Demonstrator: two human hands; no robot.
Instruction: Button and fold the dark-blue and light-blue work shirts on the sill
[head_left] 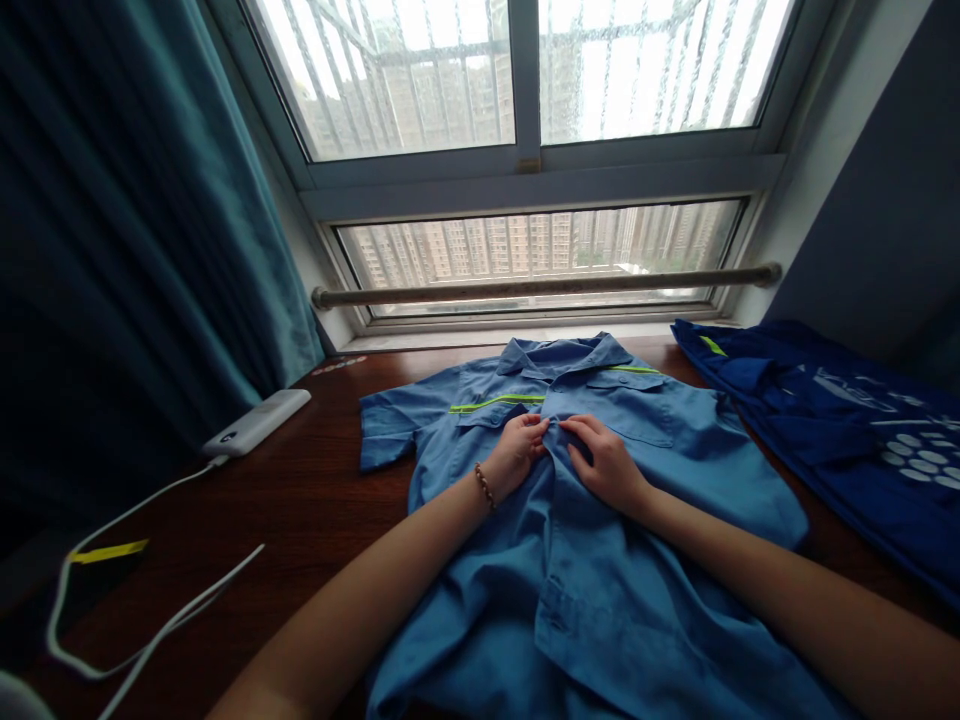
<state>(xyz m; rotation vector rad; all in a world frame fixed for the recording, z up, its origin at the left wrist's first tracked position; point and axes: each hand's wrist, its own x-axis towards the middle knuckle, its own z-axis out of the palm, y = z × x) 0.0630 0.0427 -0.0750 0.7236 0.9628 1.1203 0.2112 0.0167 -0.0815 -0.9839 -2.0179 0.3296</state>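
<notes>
While fingertip-tight on shirt (pixel 600 600), left hand (pixel 517 452); right hand (pixel 606 462)

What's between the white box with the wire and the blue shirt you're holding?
Just a bare stretch of the dark wooden table, seen in the head view, between the white box and the blue shirt.

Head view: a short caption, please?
The left hand and right hand pinch the front of a blue shirt spread on a table by the window.
</notes>
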